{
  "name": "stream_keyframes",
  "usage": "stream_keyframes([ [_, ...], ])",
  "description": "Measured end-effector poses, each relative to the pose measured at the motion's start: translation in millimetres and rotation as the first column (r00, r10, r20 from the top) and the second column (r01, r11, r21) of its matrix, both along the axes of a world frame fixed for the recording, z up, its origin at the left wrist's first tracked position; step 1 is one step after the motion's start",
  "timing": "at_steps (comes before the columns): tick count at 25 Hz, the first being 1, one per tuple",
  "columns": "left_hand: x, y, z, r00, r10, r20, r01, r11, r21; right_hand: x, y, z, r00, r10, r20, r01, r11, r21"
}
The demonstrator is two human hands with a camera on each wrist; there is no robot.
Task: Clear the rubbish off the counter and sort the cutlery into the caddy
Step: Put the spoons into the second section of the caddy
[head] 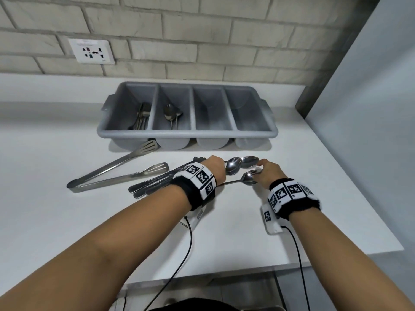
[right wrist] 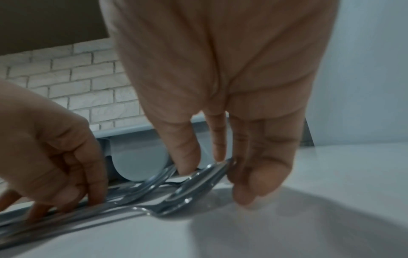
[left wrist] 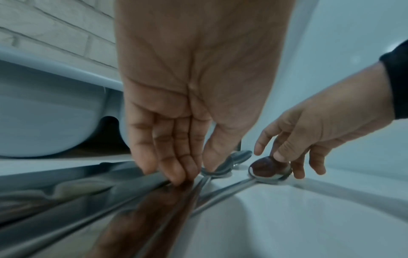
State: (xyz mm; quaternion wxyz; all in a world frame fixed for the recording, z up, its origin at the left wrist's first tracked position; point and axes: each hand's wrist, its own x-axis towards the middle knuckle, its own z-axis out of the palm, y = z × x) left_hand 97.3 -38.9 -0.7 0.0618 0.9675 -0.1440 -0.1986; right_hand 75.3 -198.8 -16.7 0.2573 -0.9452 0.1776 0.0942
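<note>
Step in hand: gathering loose spoons on the counter in front of the caddy. Tongs lie front-left of the caddy. Left hand, fingers straight, presses the shiny steel handles flat. Right hand pinches one spoon bowl. Next: lift the bunch into the caddy's spoon slot, second from left.

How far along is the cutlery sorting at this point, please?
Done: the caddy holds cutlery in its two left compartments; no rubbish shows. In hand: the left hand presses on handles while the right hand pinches a spoon. Left: the loose spoons, the tongs, two empty compartments.
</note>
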Motion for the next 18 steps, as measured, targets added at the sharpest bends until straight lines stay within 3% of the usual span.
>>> stream_keyframes([
  [7,5,-14,-14,0.998,-0.068,0.007,0.067,0.992,0.104,16,-16,-19,0.999,-0.049,0.003,0.049,0.998,0.031],
  [9,5,-15,-10,0.992,-0.126,-0.021,0.128,0.983,0.135,16,-27,-21,0.997,-0.06,0.056,0.057,0.997,0.053],
  [12,6,-16,-6,0.99,-0.137,-0.01,0.138,0.986,0.089,13,-45,-17,0.961,-0.194,0.198,0.163,0.973,0.164],
  [15,9,-12,-7,1.0,-0.024,-0.006,0.023,0.994,-0.105,6,-57,6,0.873,-0.266,0.41,0.214,0.962,0.168],
  [18,16,-13,0,0.99,0.131,-0.046,-0.138,0.872,-0.47,4,-54,29,0.807,-0.202,0.554,0.103,0.974,0.203],
])
